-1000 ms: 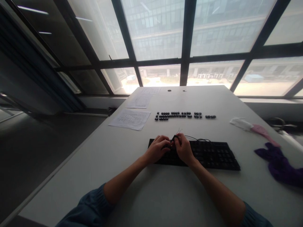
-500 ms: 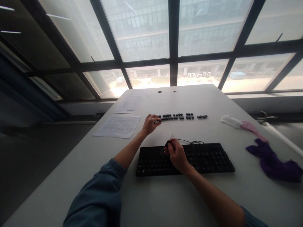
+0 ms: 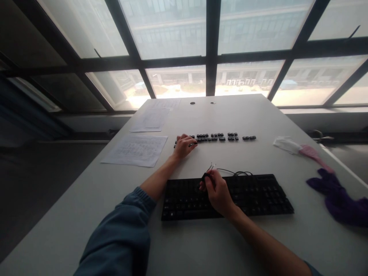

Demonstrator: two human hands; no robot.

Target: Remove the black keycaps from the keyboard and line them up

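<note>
A black keyboard (image 3: 253, 193) lies across the white table (image 3: 201, 237) in front of me. My right hand (image 3: 217, 189) hovers over its left half, fingers closed on a small black keycap puller (image 3: 207, 173) with wire prongs pointing up. Farther back, rows of loose black keycaps (image 3: 218, 137) lie on the table. My left hand (image 3: 184, 145) rests at the left end of those rows, fingers curled onto a keycap there.
Printed paper sheets (image 3: 134, 150) lie at the left, more paper (image 3: 152, 119) behind them. A purple cloth (image 3: 339, 199) and a white and pink cloth (image 3: 299, 148) lie at the right. A thin cable (image 3: 234, 172) loops behind the keyboard. Large windows stand beyond the table's far edge.
My left hand left the keyboard and reached forward to the left end of the keycap rows. My right hand stayed over the keyboard with the puller.
</note>
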